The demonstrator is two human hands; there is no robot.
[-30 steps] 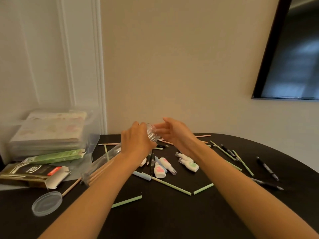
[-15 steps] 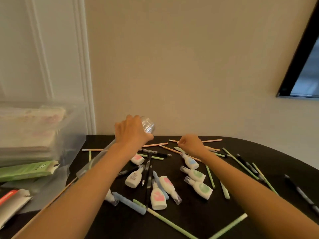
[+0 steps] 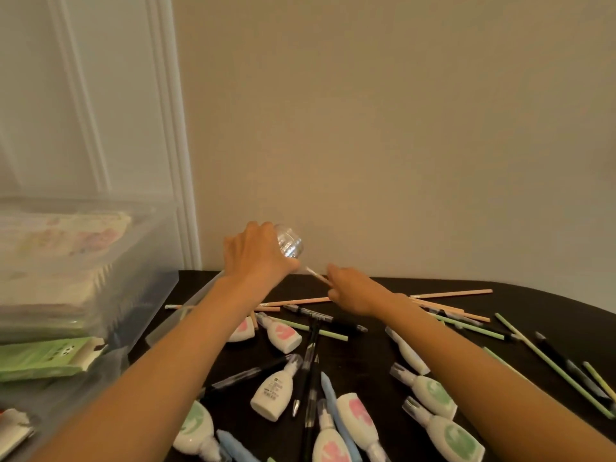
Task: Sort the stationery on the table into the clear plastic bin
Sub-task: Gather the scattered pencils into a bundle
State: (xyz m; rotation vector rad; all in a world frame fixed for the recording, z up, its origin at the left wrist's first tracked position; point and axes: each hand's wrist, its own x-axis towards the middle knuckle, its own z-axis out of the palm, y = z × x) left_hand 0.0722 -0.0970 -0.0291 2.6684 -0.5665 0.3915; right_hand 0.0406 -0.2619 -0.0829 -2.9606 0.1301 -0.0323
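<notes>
- The pink pencil is off the worktop. It is pinched at one end by the fingers of the right hand, which are closed narrowly around it.
- Its long axis slants up and to the left, and the free end points at the ribbed mouth of a clear tube.
- The left hand grips that tube just behind the mouth with its fingers wrapped round it. The rest of the tube runs back and down under the left forearm.
- The pencil tip sits just beside the mouth, slightly below and to its right. It may be touching the rim, but glare on the plastic makes this hard to tell.
- The next move likely depends on lining the pencil's axis up with the tube's opening. The right hand is the nearer one to do that.
- The clear plastic bin stands at the left edge of the worktop, well apart from both hands, with flat packs already stacked inside.
- More pink pencils lie just beyond the right wrist.
- Black pens, green pencils and white dispensers are scattered between and around the forearms.
- A green box leans against the front of the bin.
</notes>
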